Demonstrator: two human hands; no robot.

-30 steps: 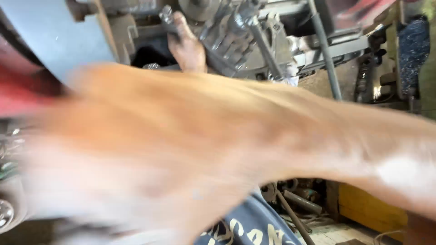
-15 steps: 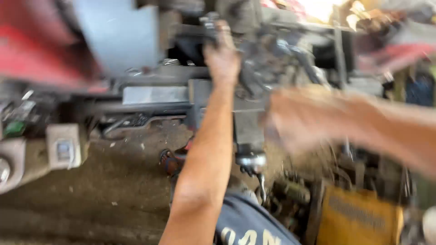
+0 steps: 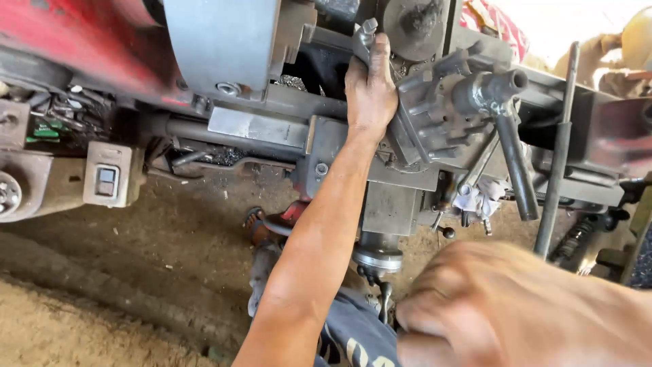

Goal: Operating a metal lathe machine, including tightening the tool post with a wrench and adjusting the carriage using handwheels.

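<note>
My left hand (image 3: pixel 370 88) reaches up to the grey lathe carriage (image 3: pixel 401 177), its fingers closed around a grey metal piece (image 3: pixel 365 32) beside the tool post (image 3: pixel 462 95). Close to the camera at the lower right is my right hand (image 3: pixel 489 306), blurred, with the fingers curled. It hangs just right of the round handwheel (image 3: pixel 377 258) under the carriage. Whether it holds anything is hidden by the blur.
A large grey chuck guard (image 3: pixel 217 41) and the red machine body (image 3: pixel 75 47) fill the upper left. A long dark lever (image 3: pixel 516 170) and a thin rod (image 3: pixel 557 149) hang at the right. A switch box (image 3: pixel 106 178) sits at the left above the dirt floor (image 3: pixel 122 272).
My right hand has swept from across the middle of the view down to the lower right. My left hand has stayed on the same metal piece on the carriage.
</note>
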